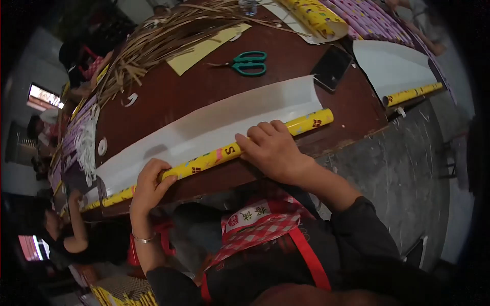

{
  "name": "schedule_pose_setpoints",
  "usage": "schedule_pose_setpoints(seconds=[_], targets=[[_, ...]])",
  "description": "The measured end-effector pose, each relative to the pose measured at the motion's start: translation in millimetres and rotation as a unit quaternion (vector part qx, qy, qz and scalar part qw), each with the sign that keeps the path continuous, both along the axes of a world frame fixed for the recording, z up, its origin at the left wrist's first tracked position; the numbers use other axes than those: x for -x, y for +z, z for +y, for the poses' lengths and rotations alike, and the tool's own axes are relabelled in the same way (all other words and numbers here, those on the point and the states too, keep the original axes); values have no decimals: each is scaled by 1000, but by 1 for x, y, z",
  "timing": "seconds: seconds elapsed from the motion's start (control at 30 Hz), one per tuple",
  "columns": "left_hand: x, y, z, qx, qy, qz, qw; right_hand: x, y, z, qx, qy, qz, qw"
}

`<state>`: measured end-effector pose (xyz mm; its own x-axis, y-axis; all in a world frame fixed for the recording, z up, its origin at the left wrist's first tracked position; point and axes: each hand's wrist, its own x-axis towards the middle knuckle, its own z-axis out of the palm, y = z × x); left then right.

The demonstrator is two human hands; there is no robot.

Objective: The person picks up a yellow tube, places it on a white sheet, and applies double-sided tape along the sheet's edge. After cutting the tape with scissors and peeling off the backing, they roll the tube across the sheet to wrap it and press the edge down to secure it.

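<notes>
A yellow patterned sheet of wrapping paper lies along the table's near edge, partly wound into a long tube (pixel 206 161). Its unrolled white underside (pixel 219 115) spreads flat beyond the tube. My left hand (pixel 149 184) is closed around the tube's left part, thumb on the near side. Farther right, my right hand (pixel 273 153) curls over the tube with its fingers on top. The tube's right end sticks out past my right hand.
Green-handled scissors (pixel 250 64), a black phone (pixel 332 68) and brown paper strips (pixel 148 56) lie on the dark red table (pixel 158 113). A yellow roll (pixel 319 20) and purple tubes (pixel 375 20) are at the back right. At left, a person's arm (pixel 76 224) reaches toward the table.
</notes>
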<state>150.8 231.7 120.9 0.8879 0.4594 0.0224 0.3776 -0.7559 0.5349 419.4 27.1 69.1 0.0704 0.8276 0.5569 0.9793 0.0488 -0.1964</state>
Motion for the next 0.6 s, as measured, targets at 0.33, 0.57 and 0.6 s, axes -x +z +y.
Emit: schedule_pose_setpoints(seconds=[0.33,0.57,0.6], targets=[[-71,19,-6,126,-97,71,985,3,-6,0,-17,-7,-31,999],[-161,6,-19,75,-291,21,954,9,-9,-3,-69,-35,-38,996],[-163,2,-19,72,-289,18,954,9,-10,-1,-70,-29,-27,997]])
